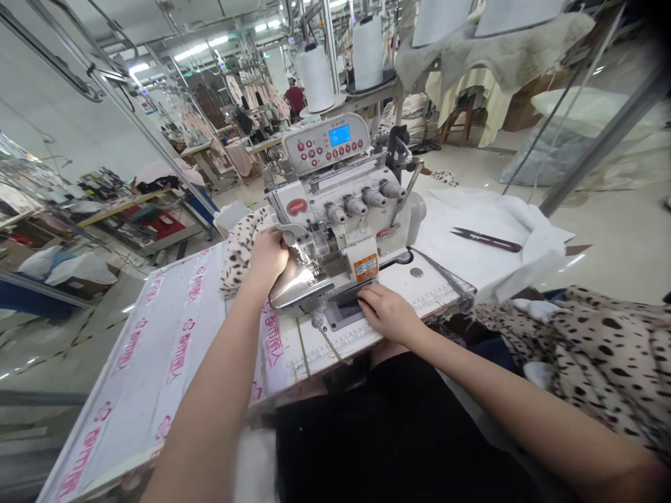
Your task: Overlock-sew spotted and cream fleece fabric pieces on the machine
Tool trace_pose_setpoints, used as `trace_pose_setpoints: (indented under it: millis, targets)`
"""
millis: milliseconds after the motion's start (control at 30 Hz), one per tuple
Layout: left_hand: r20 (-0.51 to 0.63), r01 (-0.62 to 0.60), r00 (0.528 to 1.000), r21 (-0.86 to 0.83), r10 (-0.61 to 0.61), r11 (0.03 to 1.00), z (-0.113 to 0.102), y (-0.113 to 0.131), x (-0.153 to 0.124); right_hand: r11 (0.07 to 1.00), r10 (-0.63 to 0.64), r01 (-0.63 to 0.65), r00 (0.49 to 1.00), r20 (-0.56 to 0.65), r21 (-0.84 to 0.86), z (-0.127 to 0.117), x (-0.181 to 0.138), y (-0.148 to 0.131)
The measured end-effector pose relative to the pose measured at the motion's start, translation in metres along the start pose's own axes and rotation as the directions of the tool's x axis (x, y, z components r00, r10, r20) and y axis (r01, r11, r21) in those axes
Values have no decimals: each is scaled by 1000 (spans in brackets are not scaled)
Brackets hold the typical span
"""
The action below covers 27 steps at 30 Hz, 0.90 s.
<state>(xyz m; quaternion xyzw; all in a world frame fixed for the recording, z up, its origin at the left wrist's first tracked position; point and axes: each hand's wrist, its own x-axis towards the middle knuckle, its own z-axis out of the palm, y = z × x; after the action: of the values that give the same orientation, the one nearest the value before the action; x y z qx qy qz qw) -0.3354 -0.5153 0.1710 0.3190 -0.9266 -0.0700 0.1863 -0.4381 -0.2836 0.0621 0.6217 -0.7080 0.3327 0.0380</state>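
A white overlock sewing machine with a lit blue display stands in front of me. At its left side, my left hand is closed at the edge of a cream fabric with dark spots, beside the shiny metal cloth plate. Its fingertips are partly hidden. My right hand rests low at the machine's front, fingers curled together by a dark recess; whatever they pinch is too small to tell. Two thin olive strips hang down over the table's front edge.
Thread snips lie on white cloth to the right. More spotted fabric is heaped at lower right. Thread cones stand behind the machine. Printed plastic sheeting covers the table's left part. A person is far back.
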Motion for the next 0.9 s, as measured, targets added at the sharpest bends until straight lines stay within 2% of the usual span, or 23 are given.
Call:
trace_pose_setpoints:
  millis: [100,200,267,367,400,467,533,567,633,667,700,733,800,867,900]
  targets:
    - [-26,103,994,0,-103,995,4,0,11,1000,18,-18,1000,24,24,-1,2,0]
    - [-38,153,987,-16,-154,988,-10,-6,-9,999,30,-31,999,23,38,-2,2,1]
    - [-8,189,982,-39,-189,981,-31,-14,-46,998,39,-40,999,28,48,-2,2,1]
    - [156,220,968,-153,-196,963,-67,-22,-132,996,48,-52,997,56,76,-4,2,1]
    - [303,277,935,-311,-182,909,-76,-21,-165,993,50,-57,997,64,103,-6,2,0]
    - [492,426,857,-514,-152,745,-80,-11,-227,977,80,-90,995,58,196,-9,1,-7]
    - [663,528,749,-605,10,595,-68,11,-279,935,134,-140,990,41,327,-9,0,-22]
    - [716,555,687,-627,124,546,-57,24,-297,904,159,-164,986,46,395,-8,-1,-32]
    - [757,540,589,-628,281,560,-33,52,-320,823,174,-207,978,112,530,-2,-3,-57]
    - [749,510,593,-633,295,583,-23,64,-324,774,163,-226,974,159,592,3,-4,-71]
    - [730,480,627,-638,273,602,-16,73,-325,727,146,-247,967,207,641,8,-5,-84]
    - [690,450,690,-645,218,618,-12,79,-323,686,126,-266,960,249,677,13,-6,-96]
    - [566,423,824,-656,35,625,-14,81,-319,640,83,-284,949,303,714,22,-10,-116]
    - [413,425,894,-661,-173,619,-26,70,-319,641,36,-266,947,318,720,26,-15,-129]
    - [290,414,910,-660,-296,627,-33,61,-323,653,9,-242,950,312,718,27,-18,-135]
